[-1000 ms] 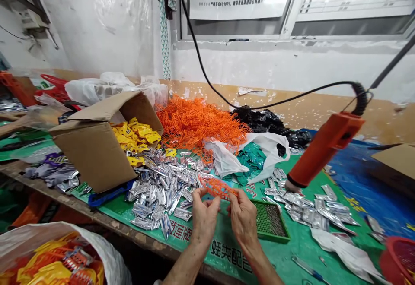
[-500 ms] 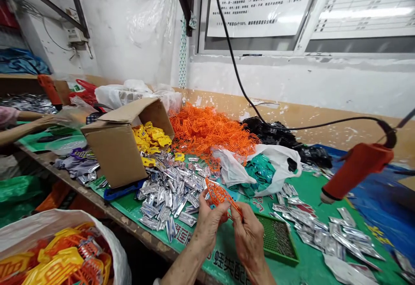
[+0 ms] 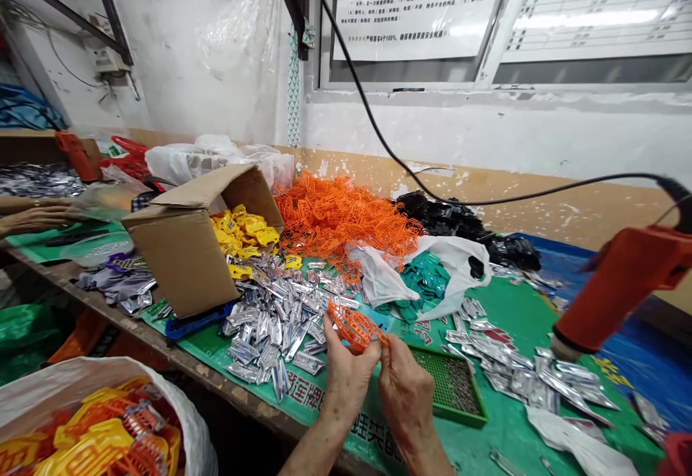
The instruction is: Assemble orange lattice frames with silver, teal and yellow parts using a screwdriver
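Note:
An orange plastic lattice piece [image 3: 354,326] is held up over the table between my two hands. My left hand [image 3: 349,375] is closed around its near-left side, the thumb lying along the lower edge. With bent fingers, my right hand [image 3: 405,393] pinches the right end of the same piece. Just right of my right hand lies a green tray [image 3: 478,417] holding many small dark metal bits, likely screws. Silver foil-like strips [image 3: 270,328] are heaped left of my hands. Behind them rises a pile of orange lattice pieces [image 3: 329,216].
A cardboard box [image 3: 173,263] with yellow pieces [image 3: 246,231] stands left. Green pieces [image 3: 427,278] sit in a white bag [image 3: 470,281]. An orange electric screwdriver [image 3: 627,288] hangs at right. A white sack [image 3: 197,418] stands lower left. Another person's hand [image 3: 40,216] is at far left.
The orange lattice piece has turned in my hands and its broad side shows more. The screwdriver looks larger and farther right, while the rest of the view has shifted slightly left.

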Motion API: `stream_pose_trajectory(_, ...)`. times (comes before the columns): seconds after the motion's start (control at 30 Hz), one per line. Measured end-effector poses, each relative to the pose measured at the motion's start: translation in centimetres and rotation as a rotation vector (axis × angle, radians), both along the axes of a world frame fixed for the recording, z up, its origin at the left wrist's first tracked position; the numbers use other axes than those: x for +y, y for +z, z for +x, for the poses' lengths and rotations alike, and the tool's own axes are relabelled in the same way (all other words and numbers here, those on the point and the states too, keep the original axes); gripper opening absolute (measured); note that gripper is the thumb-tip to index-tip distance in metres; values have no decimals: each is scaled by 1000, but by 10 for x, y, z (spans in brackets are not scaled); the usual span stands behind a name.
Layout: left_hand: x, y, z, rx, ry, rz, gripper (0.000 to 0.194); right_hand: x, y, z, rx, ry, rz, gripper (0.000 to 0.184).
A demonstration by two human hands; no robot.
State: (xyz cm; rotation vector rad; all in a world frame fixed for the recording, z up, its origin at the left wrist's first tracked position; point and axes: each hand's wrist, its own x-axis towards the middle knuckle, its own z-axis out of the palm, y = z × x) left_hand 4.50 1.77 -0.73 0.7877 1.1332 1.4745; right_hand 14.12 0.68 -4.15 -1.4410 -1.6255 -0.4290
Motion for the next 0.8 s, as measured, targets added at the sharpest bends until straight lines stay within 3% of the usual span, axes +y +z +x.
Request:
stream_pose_trajectory(0.17,-3,9,-14,142,95,153,102,-1,3,0,-64,35,-3,43)
stream_pose_trajectory(0.33,-8,18,-23,170,-67,87,103,-5,6,-6,11,5,-21,47)
stream_pose_trajectory(0.5,-12,12,-17,-29,-168,23,103,-5,11,-5,177,-67,-85,50)
stream_pose_trajectory(0.67,-25,2,-9,-268,-384,-48,85,-1,17,10,353,-149,-190,45)
stream_pose_trajectory(0.8,-29,4,-13,-351,-469,-12,69,1,17,15,367,-128,-295,42)
